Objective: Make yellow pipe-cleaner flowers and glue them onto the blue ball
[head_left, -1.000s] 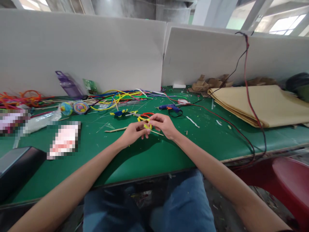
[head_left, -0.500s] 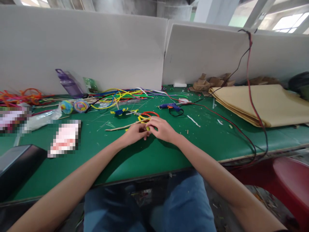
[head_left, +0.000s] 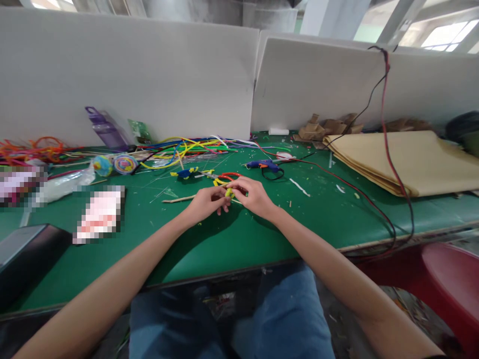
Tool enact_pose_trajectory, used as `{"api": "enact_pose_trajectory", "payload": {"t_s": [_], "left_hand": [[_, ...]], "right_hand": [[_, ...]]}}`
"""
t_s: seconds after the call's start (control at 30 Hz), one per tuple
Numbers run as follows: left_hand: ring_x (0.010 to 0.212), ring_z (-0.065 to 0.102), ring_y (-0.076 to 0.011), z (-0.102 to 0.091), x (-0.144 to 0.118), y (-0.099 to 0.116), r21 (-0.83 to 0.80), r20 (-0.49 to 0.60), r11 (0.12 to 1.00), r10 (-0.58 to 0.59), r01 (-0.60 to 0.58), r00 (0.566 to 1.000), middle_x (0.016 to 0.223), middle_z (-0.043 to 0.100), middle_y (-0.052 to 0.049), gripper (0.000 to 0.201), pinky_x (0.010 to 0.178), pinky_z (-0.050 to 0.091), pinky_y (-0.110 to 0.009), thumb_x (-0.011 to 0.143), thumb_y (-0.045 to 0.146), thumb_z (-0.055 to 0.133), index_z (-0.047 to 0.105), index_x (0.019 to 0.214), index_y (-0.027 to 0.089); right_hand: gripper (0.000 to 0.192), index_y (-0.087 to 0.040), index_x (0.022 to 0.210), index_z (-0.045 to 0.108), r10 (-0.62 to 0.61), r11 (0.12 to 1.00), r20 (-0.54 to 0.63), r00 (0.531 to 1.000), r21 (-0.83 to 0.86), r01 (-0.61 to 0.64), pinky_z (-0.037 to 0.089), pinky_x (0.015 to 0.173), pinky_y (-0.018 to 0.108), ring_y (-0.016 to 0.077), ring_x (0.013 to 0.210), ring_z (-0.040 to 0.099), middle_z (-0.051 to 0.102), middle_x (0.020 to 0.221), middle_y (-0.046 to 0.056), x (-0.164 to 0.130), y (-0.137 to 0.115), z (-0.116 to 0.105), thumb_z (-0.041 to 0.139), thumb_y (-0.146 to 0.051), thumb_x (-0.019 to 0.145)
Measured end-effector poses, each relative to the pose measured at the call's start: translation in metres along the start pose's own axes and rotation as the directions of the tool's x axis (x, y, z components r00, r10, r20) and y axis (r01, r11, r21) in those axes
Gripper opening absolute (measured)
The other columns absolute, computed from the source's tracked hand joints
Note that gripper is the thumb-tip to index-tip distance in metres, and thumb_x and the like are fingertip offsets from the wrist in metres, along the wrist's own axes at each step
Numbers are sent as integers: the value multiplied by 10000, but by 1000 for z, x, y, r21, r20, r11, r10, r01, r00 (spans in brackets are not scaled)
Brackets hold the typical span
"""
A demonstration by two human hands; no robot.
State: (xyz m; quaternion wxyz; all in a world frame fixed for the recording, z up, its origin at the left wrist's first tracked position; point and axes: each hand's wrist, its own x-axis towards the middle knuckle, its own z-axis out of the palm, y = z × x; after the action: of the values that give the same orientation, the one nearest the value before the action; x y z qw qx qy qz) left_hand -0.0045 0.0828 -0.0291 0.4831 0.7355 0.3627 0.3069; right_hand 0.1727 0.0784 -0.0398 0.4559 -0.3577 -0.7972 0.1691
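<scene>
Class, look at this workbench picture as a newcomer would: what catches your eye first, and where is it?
At the centre, the left hand and right hand pinch a small yellow piece over the green mat. Behind them lies a bright tangle of pipe cleaners. A red cable trails down on the right.

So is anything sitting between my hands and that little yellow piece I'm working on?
Nothing visible is in the way. The left hand and right hand both already pinch the yellow piece between their fingertips, just above the green table. The wooden stick passes behind them, not between.
</scene>
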Motion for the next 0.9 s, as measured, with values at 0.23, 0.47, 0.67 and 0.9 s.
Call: {"api": "enact_pose_trajectory", "payload": {"t_s": [0.23,0.47,0.67,0.9], "left_hand": [[544,612,-119,-1,-1,0,-16,48,999,-30,31,998,644,621,-25,213,465,508,-219,780,334,598,570,721,131],[543,612,-121,-2,0,0,-81,53,994,-74,78,996,633,610,-24,203,475,509,-228,785,311,603,566,707,127],[533,611,-120,-3,0,-1,-73,63,994,-73,77,995,617,604,-15,195,475,514,-232,786,296,606,564,703,125],[480,588,-106,-3,0,-3,-18,111,996,-90,92,990,586,600,-6,204,456,499,-221,802,303,586,544,702,130]], "right_hand": [[101,-170,785,624,81,994,-15,997,79,-79,432,642,236,120,695,571,649,821,27,0,1,1,526,-184,807],[125,-174,788,600,2,1000,-3,1000,12,-2,414,690,248,128,736,549,614,805,23,1,-1,-1,487,-143,832],[145,-177,800,598,-20,1000,20,1000,-17,20,410,712,260,132,745,545,615,813,23,1,-1,-1,468,-123,837],[169,-164,827,590,-101,987,109,989,-110,113,418,796,287,163,879,541,599,892,66,0,3,3,438,-95,853]]}}
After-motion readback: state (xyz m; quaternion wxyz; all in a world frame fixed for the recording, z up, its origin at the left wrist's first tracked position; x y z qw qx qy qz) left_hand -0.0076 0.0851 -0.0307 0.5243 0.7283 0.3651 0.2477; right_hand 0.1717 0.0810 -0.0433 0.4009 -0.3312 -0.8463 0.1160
